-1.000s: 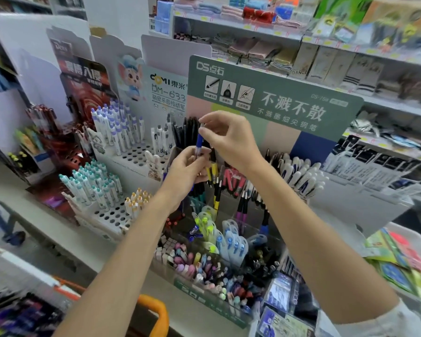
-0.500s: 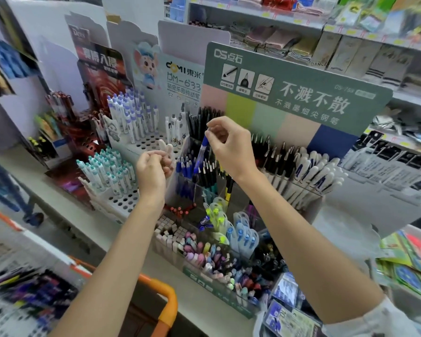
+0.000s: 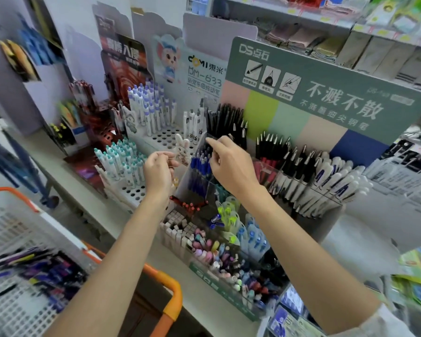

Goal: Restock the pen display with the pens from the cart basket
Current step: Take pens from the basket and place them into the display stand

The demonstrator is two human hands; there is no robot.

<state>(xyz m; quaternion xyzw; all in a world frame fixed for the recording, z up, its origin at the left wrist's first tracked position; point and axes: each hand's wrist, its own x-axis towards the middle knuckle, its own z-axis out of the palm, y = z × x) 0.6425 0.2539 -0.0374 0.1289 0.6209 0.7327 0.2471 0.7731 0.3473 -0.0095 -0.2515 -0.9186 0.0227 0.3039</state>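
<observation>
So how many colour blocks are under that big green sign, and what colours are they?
Pink block: 1
Lime green block: 1
Mint green block: 1
Beige block: 1
Dark blue block: 1
Total: 5

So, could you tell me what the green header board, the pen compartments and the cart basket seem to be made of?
Green header board: likely printed cardboard, matte, with a thin cut edge. Pen compartments: probably clear acrylic, glossy; pens show through the walls. Cart basket: seemingly white moulded plastic, a perforated grid.
</observation>
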